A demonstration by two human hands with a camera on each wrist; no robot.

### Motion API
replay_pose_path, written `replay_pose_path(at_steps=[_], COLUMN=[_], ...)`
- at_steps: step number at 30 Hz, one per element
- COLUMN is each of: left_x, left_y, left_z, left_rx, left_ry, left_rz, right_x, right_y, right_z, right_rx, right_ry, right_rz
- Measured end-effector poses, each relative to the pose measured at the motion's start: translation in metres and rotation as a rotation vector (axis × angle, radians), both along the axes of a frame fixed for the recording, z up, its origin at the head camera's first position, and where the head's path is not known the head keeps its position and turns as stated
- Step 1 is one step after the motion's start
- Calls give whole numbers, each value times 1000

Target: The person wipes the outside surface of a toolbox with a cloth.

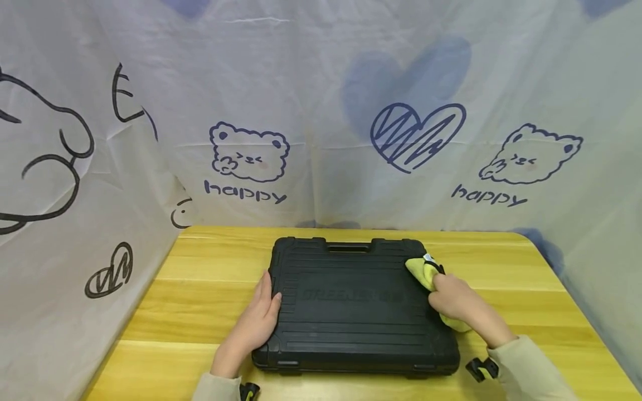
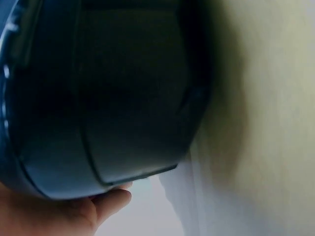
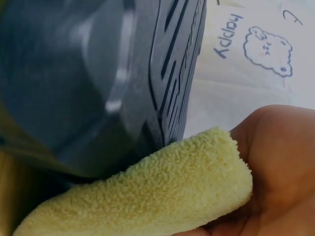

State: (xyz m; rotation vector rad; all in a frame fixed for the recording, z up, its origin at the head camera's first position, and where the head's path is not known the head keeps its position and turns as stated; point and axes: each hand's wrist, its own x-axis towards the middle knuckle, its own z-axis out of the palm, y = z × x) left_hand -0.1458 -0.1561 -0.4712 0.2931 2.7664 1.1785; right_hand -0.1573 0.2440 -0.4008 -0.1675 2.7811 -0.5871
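Observation:
A black plastic tool case [image 1: 351,331] lies flat on the table, its handle at the far edge and raised lettering across the ribbed lid. My left hand [image 1: 257,320] rests along the case's left side, fingers extended and thumb near the lid's edge. In the left wrist view, the dark side of the case [image 2: 133,113] hides most of that hand. At the right edge, my right hand [image 1: 453,301] grips a yellow fuzzy cloth [image 1: 420,271] with a small white tag. The right wrist view has this cloth [image 3: 147,196] lying along the side of the case.
The yellow wood-grain table [image 1: 200,284] extends around the case on all sides. Behind it hangs a pale cloth backdrop [image 1: 321,100] printed with hearts and bears, which continues along both sides. Small black strap pieces [image 1: 482,368] sit beside both sleeves.

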Motion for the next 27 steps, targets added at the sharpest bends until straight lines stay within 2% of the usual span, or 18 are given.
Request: replay_pose_path(at_steps=[10,15,19,24,27], left_x=[0,-1,-1,0,1], left_y=[2,4,5,6,6], left_z=[1,0,-2,-2,0], left_rx=[-13,-18,-27,-24,-19], left_ry=[-1,0,0,-5,-11], left_rz=[-1,1,9,19,25], right_x=[-17,-19,-12,6,20], right_y=[19,28,28,25,23], right_z=[-16,-24,-22,-16,-14], right_rx=[-141,-181,-141,-151,-125], right_ry=[44,73,94,2,0], right_rz=[-13,-10,14,8,25])
